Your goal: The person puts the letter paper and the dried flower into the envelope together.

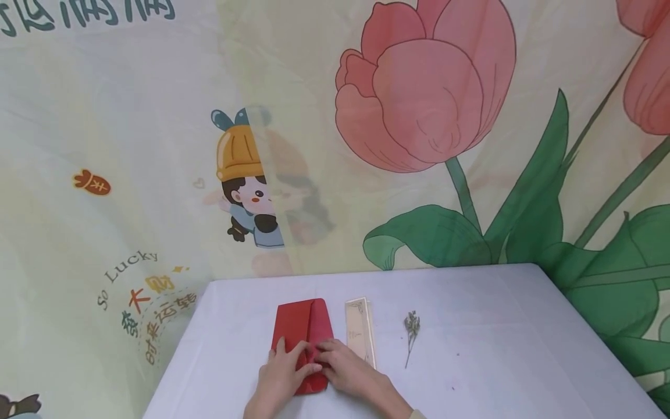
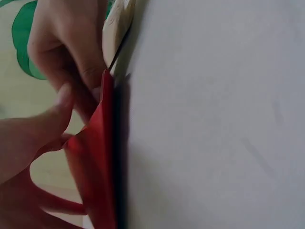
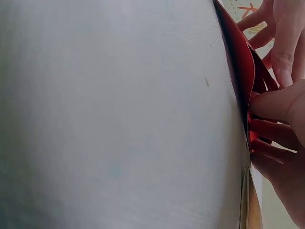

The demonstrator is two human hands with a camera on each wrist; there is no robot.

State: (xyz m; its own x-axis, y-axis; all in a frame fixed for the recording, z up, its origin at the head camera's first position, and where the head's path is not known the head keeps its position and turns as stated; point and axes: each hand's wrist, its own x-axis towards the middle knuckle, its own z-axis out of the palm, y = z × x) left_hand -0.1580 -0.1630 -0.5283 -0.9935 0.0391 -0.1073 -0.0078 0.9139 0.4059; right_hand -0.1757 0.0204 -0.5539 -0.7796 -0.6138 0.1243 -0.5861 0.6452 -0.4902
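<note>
A red envelope [image 1: 293,320] lies on the white table with its long side flap partly lifted. At its left and front, my left hand [image 1: 280,372] pinches the loose flap edge between thumb and index finger; the left wrist view shows that pinch on the red paper [image 2: 93,162] beside my left hand [image 2: 28,148]. From the right side, my right hand [image 1: 356,369] grips the envelope's edge, fingers bent. In the right wrist view the thumb of my right hand [image 3: 281,124] reaches into the gap between the red layers [image 3: 243,62]. The fingertips partly hide the fold.
Right of the envelope lies a narrow beige packet [image 1: 358,329], partly behind my right hand. A small dried flower sprig [image 1: 412,331] lies farther right. Tiny dark specks dot the white table [image 1: 497,337]. A printed cloth with tulips [image 1: 429,99] hangs behind the table.
</note>
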